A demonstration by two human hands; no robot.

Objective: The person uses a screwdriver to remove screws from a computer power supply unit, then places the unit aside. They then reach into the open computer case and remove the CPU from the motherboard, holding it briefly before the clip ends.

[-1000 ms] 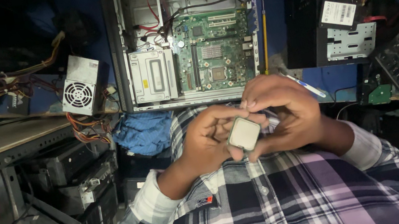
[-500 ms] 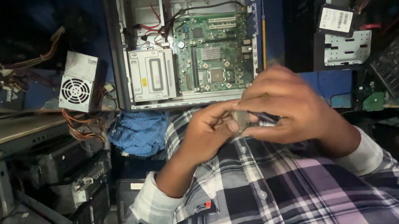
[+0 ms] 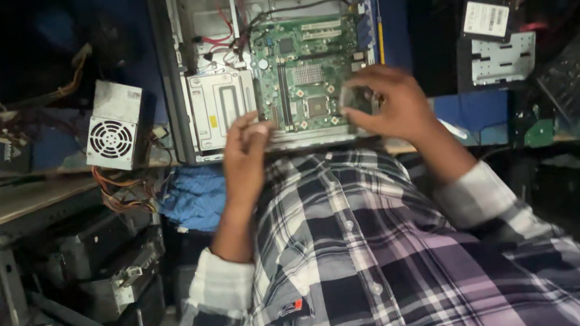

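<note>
Hands apart, nearer open case (image 3: 273,57)

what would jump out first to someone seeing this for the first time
The open computer case at top centre, its green circuit board bare. Both hands reach toward it: the right hand pinches a small grey part, the left hand is by the case's lower edge. A loose power supply sits to the left.

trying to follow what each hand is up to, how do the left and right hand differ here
The right hand pinches a small squarish part in its fingertips, while the left hand seems to hold nothing. The right hand sits higher, over the green motherboard, while the left hand sits lower, at the front edge of the open computer case. Both are raised in front of the case, with sleeves of the same plaid shirt.
</note>
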